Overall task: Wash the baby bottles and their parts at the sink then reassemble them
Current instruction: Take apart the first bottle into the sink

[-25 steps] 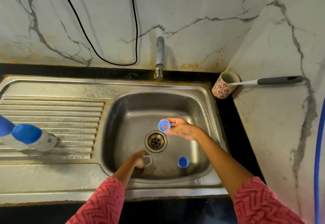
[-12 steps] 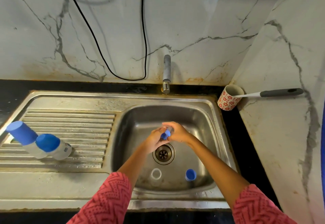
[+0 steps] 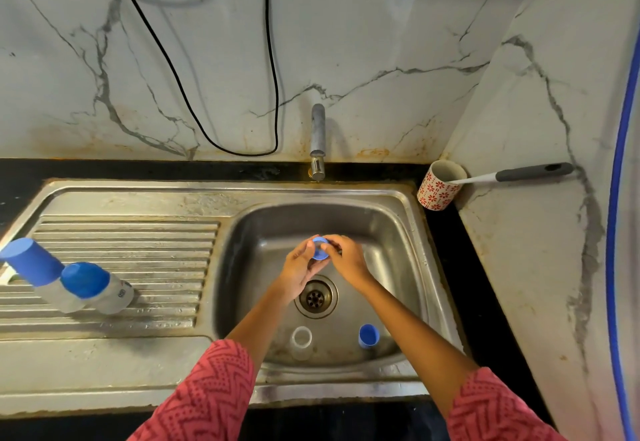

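Observation:
Over the middle of the sink basin (image 3: 388,232), my left hand (image 3: 299,267) and my right hand (image 3: 346,258) both grip a small blue bottle ring (image 3: 319,249), fingers meeting around it above the drain (image 3: 315,297). A clear bottle body (image 3: 301,342) stands on the basin floor near the front, apart from my hands. A blue cap (image 3: 368,335) stands to its right. Two capped baby bottles (image 3: 86,286) lie on the ribbed drainboard (image 3: 138,250) at the left, blue tops toward me.
The tap (image 3: 317,139) stands at the back rim, with no water running. A red-patterned cup (image 3: 439,185) holding a grey-handled brush (image 3: 530,172) sits at the back right corner. A black cable (image 3: 221,142) hangs on the marble wall.
My left hand let go of the clear bottle body on the basin floor and rose to join my right hand on the blue ring. The view tilted upward.

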